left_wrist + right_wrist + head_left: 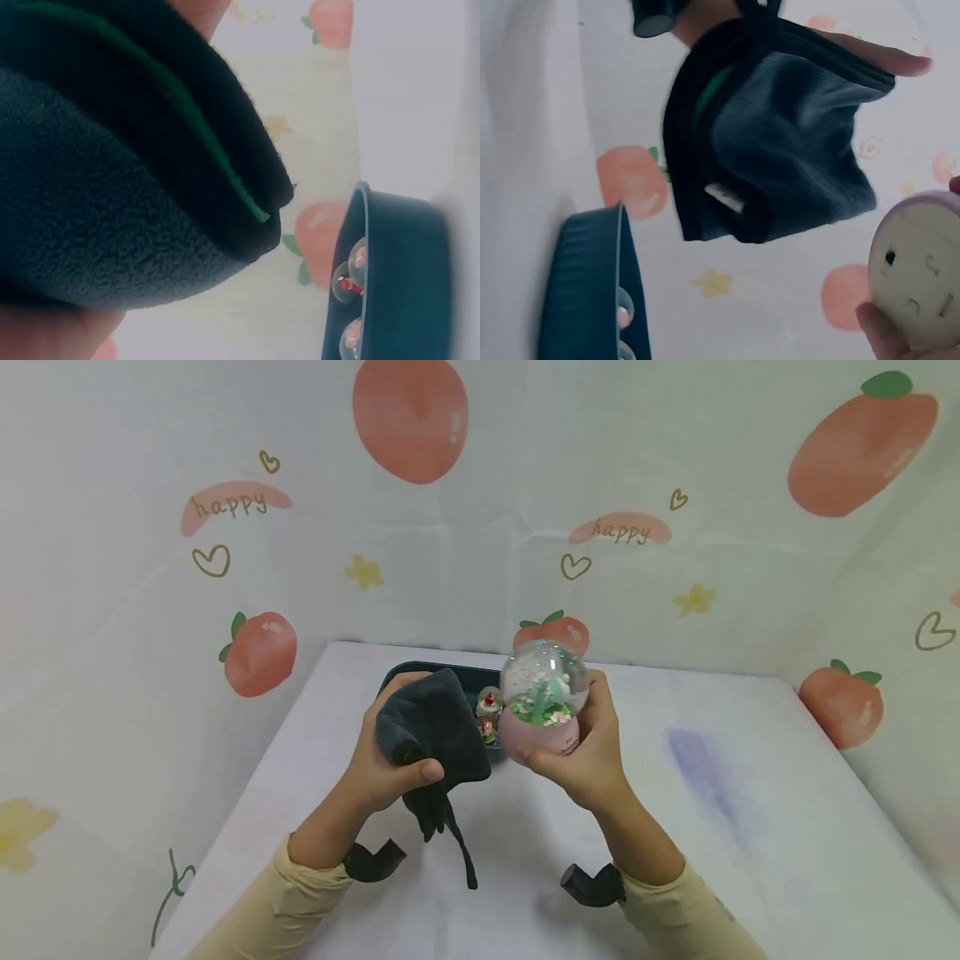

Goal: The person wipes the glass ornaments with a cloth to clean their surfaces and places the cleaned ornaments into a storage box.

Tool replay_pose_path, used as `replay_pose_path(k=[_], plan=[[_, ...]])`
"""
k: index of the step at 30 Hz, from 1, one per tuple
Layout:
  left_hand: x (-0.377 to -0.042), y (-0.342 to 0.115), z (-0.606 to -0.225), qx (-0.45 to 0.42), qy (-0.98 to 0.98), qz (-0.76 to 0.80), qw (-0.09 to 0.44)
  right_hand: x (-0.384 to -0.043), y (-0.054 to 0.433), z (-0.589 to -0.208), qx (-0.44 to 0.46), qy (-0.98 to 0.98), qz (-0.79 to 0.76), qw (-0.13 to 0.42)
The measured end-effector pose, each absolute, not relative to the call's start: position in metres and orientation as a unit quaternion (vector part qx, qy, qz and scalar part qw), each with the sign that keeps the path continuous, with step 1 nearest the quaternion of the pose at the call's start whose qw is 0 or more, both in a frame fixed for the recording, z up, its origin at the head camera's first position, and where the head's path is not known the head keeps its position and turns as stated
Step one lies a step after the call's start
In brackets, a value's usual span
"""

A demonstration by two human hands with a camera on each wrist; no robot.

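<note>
My left hand [369, 772] grips a folded dark blue-grey cloth [442, 718], thumb in front. Black strap ends dangle below it, and the right wrist view shows the cloth's [795, 142] dark border, a small white tag and a bit of green. Beside it, my right hand [600, 760] holds a snow globe [542, 693] by its pink base, the clear dome upward with green and white figures inside. The underside of the base [919, 277] faces the right wrist camera. Cloth and globe are raised in front of a dark teal bin and do not touch.
The dark teal bin [409, 277] stands at the back of the white table [750, 760]. Small snow globes [489, 714] are inside it, partly hidden by my hands. A white curtain [480, 543] printed with peaches hangs behind. A bluish smudge [701, 777] marks the tabletop at right.
</note>
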State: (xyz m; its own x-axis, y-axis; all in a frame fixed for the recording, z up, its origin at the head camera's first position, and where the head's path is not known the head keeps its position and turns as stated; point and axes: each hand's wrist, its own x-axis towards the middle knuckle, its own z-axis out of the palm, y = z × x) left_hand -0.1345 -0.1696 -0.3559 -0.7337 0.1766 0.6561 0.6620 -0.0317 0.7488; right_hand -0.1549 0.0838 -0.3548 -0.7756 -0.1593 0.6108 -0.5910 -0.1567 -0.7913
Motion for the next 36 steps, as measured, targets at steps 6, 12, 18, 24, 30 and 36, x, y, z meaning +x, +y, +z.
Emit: replay_pose_path(k=[6, 12, 18, 24, 30, 36], plan=[[-0.135, -0.169, -0.360, -0.308, -0.676, -0.645, 0.181, -0.157, 0.090, -0.353, 0.292, -0.603, 0.727, 0.147], [-0.134, -0.169, -0.363, -0.297, -0.688, -0.637, 0.179, -0.155, 0.088, -0.349, 0.262, -0.636, 0.712, 0.142], [-0.134, -0.167, -0.367, -0.293, -0.696, -0.635, 0.165, -0.149, 0.085, -0.345, 0.242, -0.694, 0.658, 0.166], [-0.136, -0.165, -0.367, -0.290, -0.704, -0.628, 0.160, -0.146, 0.086, -0.341, 0.257, -0.692, 0.645, 0.199], [-0.135, -0.162, -0.363, -0.285, -0.710, -0.625, 0.151, -0.142, 0.087, -0.339, 0.284, -0.672, 0.657, 0.194], [-0.133, -0.160, -0.365, -0.288, -0.702, -0.635, 0.142, -0.141, 0.082, -0.343, 0.384, -0.607, 0.677, 0.162]])
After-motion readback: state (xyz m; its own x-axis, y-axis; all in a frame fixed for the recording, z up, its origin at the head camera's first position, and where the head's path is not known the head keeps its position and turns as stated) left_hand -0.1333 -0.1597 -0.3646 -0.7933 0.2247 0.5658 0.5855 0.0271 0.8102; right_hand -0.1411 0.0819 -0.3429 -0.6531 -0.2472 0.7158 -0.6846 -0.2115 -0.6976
